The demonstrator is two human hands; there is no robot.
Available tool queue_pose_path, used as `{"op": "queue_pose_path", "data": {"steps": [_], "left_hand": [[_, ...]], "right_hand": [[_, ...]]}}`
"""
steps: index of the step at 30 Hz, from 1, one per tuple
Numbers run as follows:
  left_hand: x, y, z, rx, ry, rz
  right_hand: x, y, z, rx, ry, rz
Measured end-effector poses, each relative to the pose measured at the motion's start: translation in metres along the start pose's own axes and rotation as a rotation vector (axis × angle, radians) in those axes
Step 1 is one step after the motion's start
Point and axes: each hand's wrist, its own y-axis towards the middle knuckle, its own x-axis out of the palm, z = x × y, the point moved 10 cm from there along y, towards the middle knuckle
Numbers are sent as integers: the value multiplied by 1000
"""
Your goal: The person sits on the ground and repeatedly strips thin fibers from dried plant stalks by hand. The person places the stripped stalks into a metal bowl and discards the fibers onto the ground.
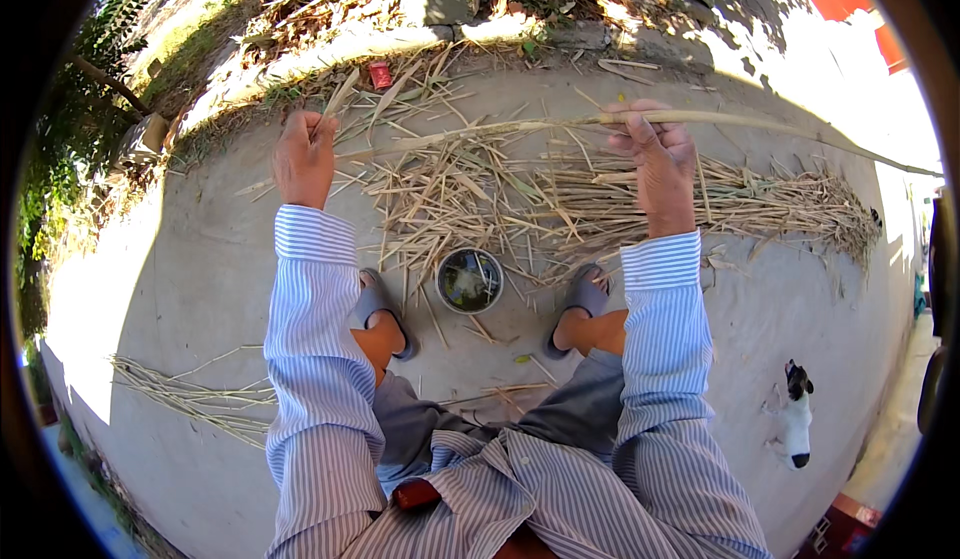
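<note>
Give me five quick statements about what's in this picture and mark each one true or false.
1. The right hand holds a long pale stalk. True.
2. The left hand is empty and wide open. False: its fingers are closed on a dry leaf strip.
3. The round bowl is on the ground between the grey sandals. True.
4. The black-and-white dog is at the left side of the picture. False: it is at the lower right.
5. A sparse group of thin stalks lies on the ground to the person's left. True.
</note>
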Motion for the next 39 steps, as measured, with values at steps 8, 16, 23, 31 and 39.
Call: {"op": "queue_pose_path", "data": {"steps": [8, 16, 23, 31, 39], "left_hand": [[16, -49, 122, 707, -70, -153], [45, -52, 107, 327, -477, -448], [26, -23, 45, -157, -1076, -301], [5, -54, 122, 652, -15, -13], [36, -94, 196, 789, -89, 6]], "right_hand": [[-17, 6, 12, 32, 62, 153], [-31, 7, 23, 53, 125, 120], [-29, 3, 15, 23, 98, 94], [-23, 7, 21, 76, 39, 166], [23, -2, 41, 139, 58, 171]]}}
